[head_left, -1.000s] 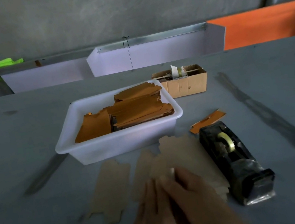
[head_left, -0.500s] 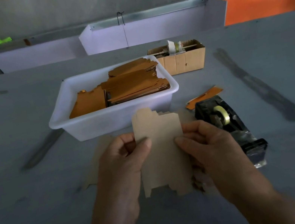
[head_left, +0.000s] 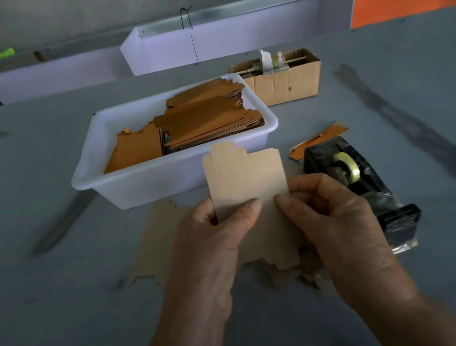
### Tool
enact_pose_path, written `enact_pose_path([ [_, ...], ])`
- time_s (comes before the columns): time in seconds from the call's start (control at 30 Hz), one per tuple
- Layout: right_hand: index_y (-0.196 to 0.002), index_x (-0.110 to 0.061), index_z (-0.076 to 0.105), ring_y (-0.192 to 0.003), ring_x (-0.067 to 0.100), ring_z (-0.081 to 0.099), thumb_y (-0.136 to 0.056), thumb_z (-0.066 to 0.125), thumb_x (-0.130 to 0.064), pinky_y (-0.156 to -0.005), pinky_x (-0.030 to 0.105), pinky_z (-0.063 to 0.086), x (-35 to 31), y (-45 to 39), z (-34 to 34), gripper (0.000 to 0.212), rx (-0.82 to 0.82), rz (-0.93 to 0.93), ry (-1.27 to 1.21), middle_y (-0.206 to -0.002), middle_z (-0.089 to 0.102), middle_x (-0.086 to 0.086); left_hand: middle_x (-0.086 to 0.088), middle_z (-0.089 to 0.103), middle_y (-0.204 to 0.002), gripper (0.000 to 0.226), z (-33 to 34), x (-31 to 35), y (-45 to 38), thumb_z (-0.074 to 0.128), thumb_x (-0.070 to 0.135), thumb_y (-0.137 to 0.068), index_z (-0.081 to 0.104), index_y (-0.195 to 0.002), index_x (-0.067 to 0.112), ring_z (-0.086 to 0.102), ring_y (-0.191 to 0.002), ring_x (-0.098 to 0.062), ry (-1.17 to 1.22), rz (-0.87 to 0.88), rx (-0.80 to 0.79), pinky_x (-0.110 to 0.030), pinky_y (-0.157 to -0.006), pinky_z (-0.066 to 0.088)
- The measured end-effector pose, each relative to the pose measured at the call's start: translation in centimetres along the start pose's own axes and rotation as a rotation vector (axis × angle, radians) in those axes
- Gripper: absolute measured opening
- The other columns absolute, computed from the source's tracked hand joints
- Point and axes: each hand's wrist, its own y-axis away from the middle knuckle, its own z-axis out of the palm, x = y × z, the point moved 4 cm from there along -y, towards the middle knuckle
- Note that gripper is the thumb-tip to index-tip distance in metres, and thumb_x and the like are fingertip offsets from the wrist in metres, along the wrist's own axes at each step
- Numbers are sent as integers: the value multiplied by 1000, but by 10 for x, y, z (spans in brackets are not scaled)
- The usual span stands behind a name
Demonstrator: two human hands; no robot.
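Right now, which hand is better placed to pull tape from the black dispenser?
Probably the right hand: the tape dispenser sits right beside it. The left hand pinches the cardboard blank on the far side and would have to cross over.

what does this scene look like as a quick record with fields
held item: card blank, flat, raised off the table
left hand: pinches its left edge
right hand: pinches its right edge
behind it: white tub holding stacked blanks
right side: tape dispenser
under hands: loose blanks
far back: cardboard box
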Motion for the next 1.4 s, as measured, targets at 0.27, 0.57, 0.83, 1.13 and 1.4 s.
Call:
enact_pose_path([
  [0.27, -81, -30, 68, -58, 5, 62, -79, 70, -16, -44, 15, 44, 2, 2, -2, 15, 14, 25, 2, -70, 68, -5, 8, 75, -74, 17, 5, 3, -3, 78, 24, -74, 73, -88, 19, 68, -66, -3, -74, 43, 48, -15, -54, 49],
  [0.57, -84, -42, 64, -74, 6, 64, -78, 70, -22, -63, 23, 53, 1, 12, 0, 21, 119, -214, 285, -83, 67, -8, 8, 74, -69, 12, 13, 1, -2, 81, 21, -72, 74, -82, 20, 67, -59, -2, -8, 41, 111, -11, -45, 44],
  [0.83, -93, -31, 66, -76, 16, 64, -72, 66, -43, -66, 46, 56, -2, 13, -1, 25, 162, -192, 276, -83, 66, -2, 7, 74, -72, 11, 15, 7, 3, 79, 24, -75, 74, -83, 19, 69, -65, -7, -12, 22, 110, -16, -50, 48],
  [1.13, -83, -30, 67, -71, 16, 67, -66, 62, -48, -59, 51, 57, 0, 12, -6, 26, 177, -102, 104, -78, 69, -7, -6, 71, -76, 15, 17, 9, 5, 65, 28, -89, 72, -80, 19, 61, -66, -9, -20, 83, 64, -19, -58, 47],
  [1.4, -80, -33, 65, -69, 19, 68, -64, 63, -45, -58, 46, 58, 5, 6, -6, 21, 157, -24, 66, -75, 70, -7, -12, 70, -93, 23, 13, 7, 4, 54, 25, -97, 69, -80, 24, 66, -93, -31, -27, 67, 17, -47, -87, 52],
])
